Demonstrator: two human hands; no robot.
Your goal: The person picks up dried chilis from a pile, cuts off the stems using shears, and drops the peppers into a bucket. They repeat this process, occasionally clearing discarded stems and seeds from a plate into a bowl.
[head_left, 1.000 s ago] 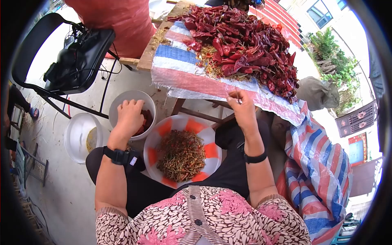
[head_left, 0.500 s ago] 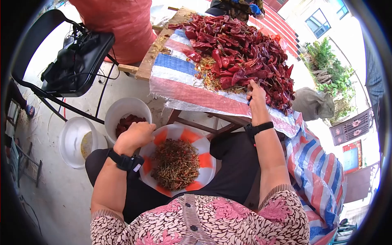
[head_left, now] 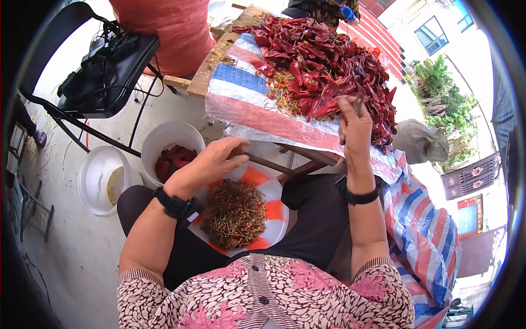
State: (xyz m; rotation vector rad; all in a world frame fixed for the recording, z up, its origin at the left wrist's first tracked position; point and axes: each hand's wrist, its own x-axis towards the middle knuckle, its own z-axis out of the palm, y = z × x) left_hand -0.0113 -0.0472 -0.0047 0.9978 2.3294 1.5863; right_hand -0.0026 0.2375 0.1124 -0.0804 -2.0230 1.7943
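Above the edge of the table my right hand is closed, its fingertips pinching the end of a dried red chili at the front of a big chili heap. A slim dark object shows by its fingers; I cannot tell what it is. My left hand is open, thumb and fingers apart, over the rim of a white and orange bowl. That bowl rests at my lap and holds a mound of stems and bits. Beside the left hand, a white bucket contains dark red chili pieces.
A striped woven sheet covers the table and hangs down at right. A second white tub stands on the floor at left. Behind it are a black chair and a large red sack. A person's blue-gloved hand appears beyond the table.
My left hand has moved right from the bucket's rim to over the bowl, its fingers spreading. The right hand has shifted slightly right and up, with a chili at its fingertips.
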